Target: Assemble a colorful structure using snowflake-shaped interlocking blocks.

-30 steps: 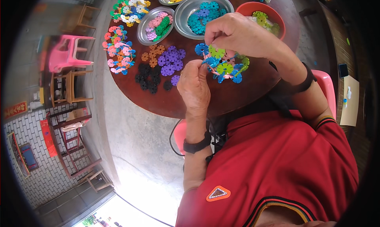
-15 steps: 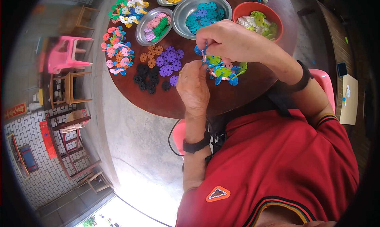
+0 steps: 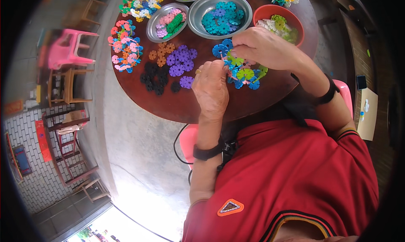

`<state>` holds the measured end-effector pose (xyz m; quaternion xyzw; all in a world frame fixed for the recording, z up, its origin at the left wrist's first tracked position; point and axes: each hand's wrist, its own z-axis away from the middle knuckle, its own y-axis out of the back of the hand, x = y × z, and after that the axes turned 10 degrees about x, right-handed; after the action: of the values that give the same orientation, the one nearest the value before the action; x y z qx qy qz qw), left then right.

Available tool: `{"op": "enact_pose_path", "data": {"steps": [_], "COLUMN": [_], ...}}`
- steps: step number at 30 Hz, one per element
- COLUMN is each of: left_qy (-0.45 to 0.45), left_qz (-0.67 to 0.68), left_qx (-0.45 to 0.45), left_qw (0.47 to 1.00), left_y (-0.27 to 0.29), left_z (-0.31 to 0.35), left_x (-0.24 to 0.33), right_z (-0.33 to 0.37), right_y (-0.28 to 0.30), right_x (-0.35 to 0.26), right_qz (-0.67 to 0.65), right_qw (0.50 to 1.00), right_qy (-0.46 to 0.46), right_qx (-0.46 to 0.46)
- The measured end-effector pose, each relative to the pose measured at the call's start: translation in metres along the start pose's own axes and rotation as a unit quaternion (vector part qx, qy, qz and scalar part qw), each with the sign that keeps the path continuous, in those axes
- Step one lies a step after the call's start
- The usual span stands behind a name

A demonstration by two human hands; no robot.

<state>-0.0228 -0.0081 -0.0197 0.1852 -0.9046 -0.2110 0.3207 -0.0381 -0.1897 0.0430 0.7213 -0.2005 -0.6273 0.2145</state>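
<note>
Between my hands is a joined cluster of notched plastic flower discs in blue, green and pink, over the round table's near part. My left hand is closed at the cluster's left side, fingertips pinching its edge. From the right, my right hand bends over the top of the cluster, thumb and fingers closed on a disc there; the fingers partly hide it. Two blue discs stick up between the hands. Left of my left hand lie loose purple discs, black discs and orange discs.
Across the brown table stand a metal bowl of teal discs, a smaller bowl of pink and green ones, and a red bowl. Another joined disc piece rests at the left edge. A pink stool stands beyond.
The cluster now shows more of its blue discs at the upper left. My right hand has shifted right and slightly down, and my left hand has moved slightly right. The whole view has shifted a little.
</note>
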Motion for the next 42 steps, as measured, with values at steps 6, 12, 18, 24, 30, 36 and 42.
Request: {"op": "enact_pose_path", "data": {"steps": [6,12,18,24,30,36,42], "left_qy": [-0.023,-0.049,-0.043,0.106,0.021,0.008,0.007], "left_qz": [-0.014,0.008,0.059,0.085,0.009,0.012,0.015], "left_qx": [0.019,0.06,0.016,0.051,0.026,0.036,0.004], "left_qw": [0.999,0.997,0.997,0.989,0.999,0.999,1.0], "left_y": [-0.004,-0.008,0.004,0.012,0.013,0.011,0.01], "left_z": [0.006,0.004,-0.003,-0.009,-0.006,-0.005,-0.004], "left_x": [0.004,0.005,-0.005,-0.012,-0.008,-0.007,-0.004], "right_z": [0.01,0.013,0.012,0.024,0.026,0.018,0.026], "right_y": [-0.008,-0.014,-0.002,-0.012,-0.001,0.074,0.083], "right_x": [-0.001,0.01,0.005,0.0,0.003,0.048,0.07], "right_qz": [0.004,0.058,-0.037,0.121,0.172,0.243,0.32], "right_qw": [0.998,0.984,0.999,0.958,0.95,0.938,0.931], "right_qy": [0.011,0.121,-0.025,0.248,0.254,0.148,0.087], "right_qx": [0.064,0.117,0.01,0.079,0.052,0.199,0.153]}}
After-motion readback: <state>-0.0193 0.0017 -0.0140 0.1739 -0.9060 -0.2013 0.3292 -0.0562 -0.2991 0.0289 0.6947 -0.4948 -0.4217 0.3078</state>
